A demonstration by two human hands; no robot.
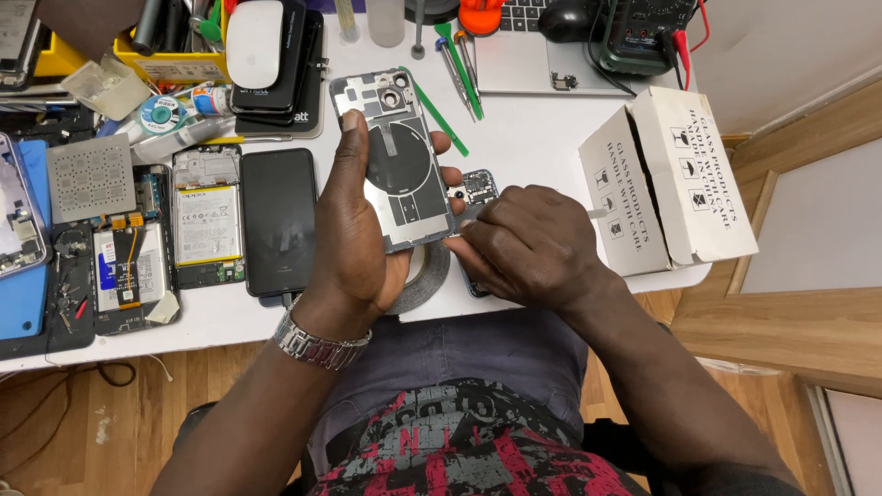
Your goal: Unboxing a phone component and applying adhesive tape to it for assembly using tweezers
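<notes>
Nearest the body, the left hand [354,243] is clamped round a grey phone back panel [395,156], held above the white desk [514,138] with its long axis running away from the person and tilted slightly left, camera cut-outs at the far end, while the right hand [528,248] is closed on a thin metal tool [597,213] at the panel's near right corner. Under the hands lies a roll of tape [432,271]. Farther off, a yellow bin [175,64] holds tools, and an open white cardboard box [666,179] stands at the right; its contents are not visible.
</notes>
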